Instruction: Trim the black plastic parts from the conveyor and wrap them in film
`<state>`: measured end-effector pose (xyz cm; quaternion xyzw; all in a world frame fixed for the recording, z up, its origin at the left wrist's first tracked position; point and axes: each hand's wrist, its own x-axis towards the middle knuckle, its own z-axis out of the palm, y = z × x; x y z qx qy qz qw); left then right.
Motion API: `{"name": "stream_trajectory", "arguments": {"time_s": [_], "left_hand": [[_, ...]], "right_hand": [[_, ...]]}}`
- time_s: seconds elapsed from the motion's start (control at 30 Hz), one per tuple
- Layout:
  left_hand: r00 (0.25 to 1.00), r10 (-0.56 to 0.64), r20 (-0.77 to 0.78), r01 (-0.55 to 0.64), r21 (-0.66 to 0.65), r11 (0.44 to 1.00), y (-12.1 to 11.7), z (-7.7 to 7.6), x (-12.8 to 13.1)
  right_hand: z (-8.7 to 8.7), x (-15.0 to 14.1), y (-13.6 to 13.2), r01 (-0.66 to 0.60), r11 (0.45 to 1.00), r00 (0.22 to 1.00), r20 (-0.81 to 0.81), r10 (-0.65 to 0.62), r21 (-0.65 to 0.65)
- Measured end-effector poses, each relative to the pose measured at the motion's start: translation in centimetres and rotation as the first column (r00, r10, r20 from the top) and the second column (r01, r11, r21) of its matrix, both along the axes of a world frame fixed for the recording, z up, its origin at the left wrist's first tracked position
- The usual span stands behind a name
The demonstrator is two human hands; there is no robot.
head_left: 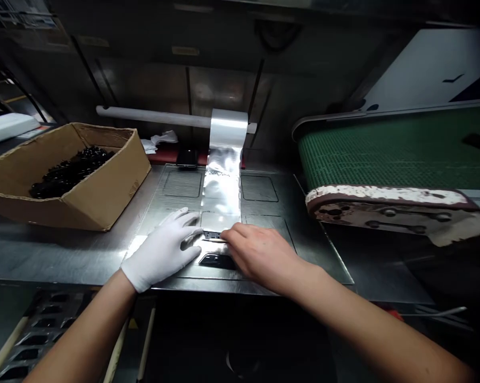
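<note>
Film strip (223,183) lengthwise toward hands, ending there.

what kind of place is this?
Probably a factory packing station: a green ribbed conveyor belt on the right, clear plastic film fed off a grey roller bar onto a metal worktable, and a brown cardboard box of small black parts.

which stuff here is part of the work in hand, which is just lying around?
In hand: left hand, gloved, and bare right hand pressing the clear film strip and small dark part on the metal plate.

Lying about: cardboard box of black parts, green conveyor, white rag.
</note>
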<state>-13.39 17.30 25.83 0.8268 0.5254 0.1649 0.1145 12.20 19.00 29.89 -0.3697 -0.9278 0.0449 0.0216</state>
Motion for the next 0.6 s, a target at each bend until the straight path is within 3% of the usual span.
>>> {"name": "stream_trajectory", "arguments": {"time_s": [0.1,0.2,0.3,0.47,0.53,0.6], "left_hand": [[0.999,-0.028,-0.028,0.029,0.023,0.999,-0.1,0.1,-0.1],[0.999,-0.024,-0.026,0.024,0.019,1.0,-0.2,0.1,-0.1],[1.0,-0.01,-0.015,0.009,-0.009,1.0,0.0,-0.1,-0.2],[0.998,-0.001,0.063,0.003,-0.031,1.0,0.0,0.2,-0.3],[0.989,-0.016,0.146,0.009,0.044,0.999,-0.6,0.9,0.2],[0.985,-0.089,0.15,0.073,0.109,0.991,-1.4,1.8,1.4]], "right_hand": [[0.0,-3.0,0.7,-0.055,0.998,0.994,0.092,0.053,0.023],[-0.1,-2.6,1.0,-0.063,0.998,0.992,0.115,0.061,0.018],[-0.1,2.0,0.9,-0.022,0.999,0.99,0.142,0.018,0.027],[-1.2,13.7,-0.7,0.137,0.984,0.986,0.077,-0.146,0.113],[-2.6,16.4,-1.2,0.238,0.962,0.971,0.001,-0.24,0.137],[-4.3,17.1,-1.3,0.323,0.932,0.945,-0.107,-0.309,0.166]]}}
